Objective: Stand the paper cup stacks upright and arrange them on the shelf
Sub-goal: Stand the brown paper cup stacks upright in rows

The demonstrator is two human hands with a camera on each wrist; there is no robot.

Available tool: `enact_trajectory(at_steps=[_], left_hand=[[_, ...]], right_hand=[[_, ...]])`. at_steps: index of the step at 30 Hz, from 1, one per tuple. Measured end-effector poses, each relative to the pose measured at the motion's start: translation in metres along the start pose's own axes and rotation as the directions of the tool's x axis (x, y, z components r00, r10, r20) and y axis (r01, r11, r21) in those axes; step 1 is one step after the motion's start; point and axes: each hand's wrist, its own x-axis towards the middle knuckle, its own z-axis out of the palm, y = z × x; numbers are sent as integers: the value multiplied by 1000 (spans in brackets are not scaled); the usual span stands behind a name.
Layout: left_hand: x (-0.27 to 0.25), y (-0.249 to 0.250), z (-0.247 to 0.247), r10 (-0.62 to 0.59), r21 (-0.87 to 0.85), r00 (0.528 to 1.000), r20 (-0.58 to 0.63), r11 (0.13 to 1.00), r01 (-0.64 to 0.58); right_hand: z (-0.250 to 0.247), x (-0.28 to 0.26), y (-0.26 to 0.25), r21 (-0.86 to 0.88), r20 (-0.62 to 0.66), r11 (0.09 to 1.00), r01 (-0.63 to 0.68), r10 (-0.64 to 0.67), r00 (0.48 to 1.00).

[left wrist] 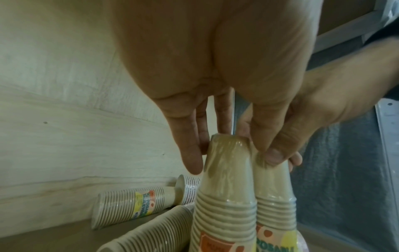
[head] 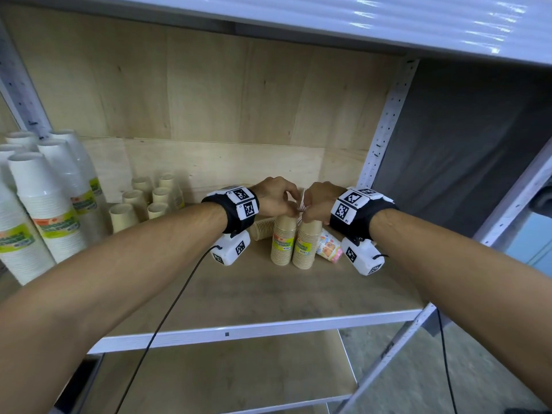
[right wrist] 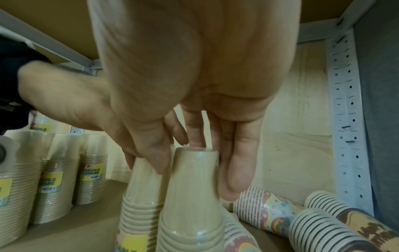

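Observation:
Two upright tan paper cup stacks, wrapped in clear film, stand side by side on the wooden shelf (head: 268,294). My left hand (head: 283,201) pinches the top of the left stack (head: 281,242) between fingers and thumb, as the left wrist view shows for the hand (left wrist: 228,146) and stack (left wrist: 224,196). My right hand (head: 310,204) grips the top of the right stack (head: 305,246); in the right wrist view this hand (right wrist: 196,162) has its thumb and fingers on either side of the stack (right wrist: 192,204). The two hands touch each other.
Another tan stack (head: 263,228) lies on its side behind, and a colourful printed stack (head: 328,245) lies to the right, with more printed stacks (right wrist: 323,228) near the perforated post (head: 385,130). Upright small tan stacks (head: 149,198) and tall white stacks (head: 44,204) stand at the left.

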Motion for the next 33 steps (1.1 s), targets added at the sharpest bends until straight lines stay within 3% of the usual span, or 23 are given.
enact_trajectory(at_steps=[16,33], left_hand=[[3,2,-1,-11,-5,999,49,1000,11],[-20,0,-36,-153,139,972,176,982,129]], right_hand=[[-3,-1,2,-6,31,1000,26,-25,999],[-9,-3,-29,-16,59,994,104,-103,993]])
